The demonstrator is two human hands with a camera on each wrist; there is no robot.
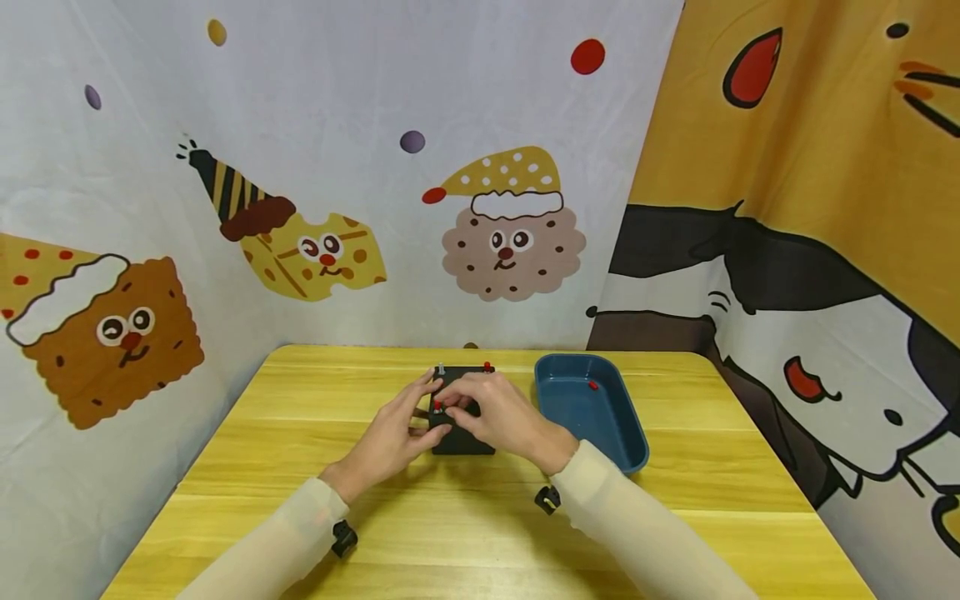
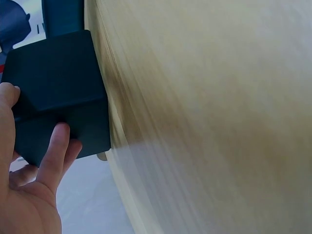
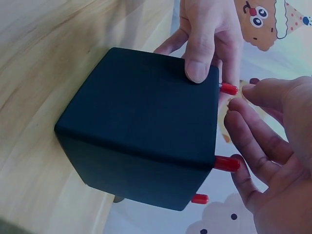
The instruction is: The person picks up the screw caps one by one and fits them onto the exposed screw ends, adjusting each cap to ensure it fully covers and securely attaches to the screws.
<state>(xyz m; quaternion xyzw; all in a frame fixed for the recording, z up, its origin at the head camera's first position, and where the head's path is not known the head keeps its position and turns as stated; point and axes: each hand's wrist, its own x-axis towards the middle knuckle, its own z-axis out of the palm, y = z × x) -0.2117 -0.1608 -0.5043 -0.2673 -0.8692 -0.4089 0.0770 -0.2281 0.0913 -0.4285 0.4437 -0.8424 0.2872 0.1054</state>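
Observation:
A black box (image 1: 463,442) stands on the table, with short posts on its top face. My left hand (image 1: 397,427) grips the box at its left side, thumb on the near face and fingers along the side. In the right wrist view, red caps (image 3: 227,163) cover three posts, and a bit of bare metal shows under the cap (image 3: 230,89) nearest the left thumb. One post (image 1: 440,367) at the far left corner looks silver in the head view. My right hand (image 1: 498,412) hovers over the top, its loosely bent fingertips just off that cap, pinching nothing visible.
Right of the box stands a blue tray (image 1: 641,446) holding a small red piece (image 1: 593,385). The wooden table (image 1: 300,392) reaches back to a printed cloth (image 1: 360,321). Each wrist carries a small black camera mount.

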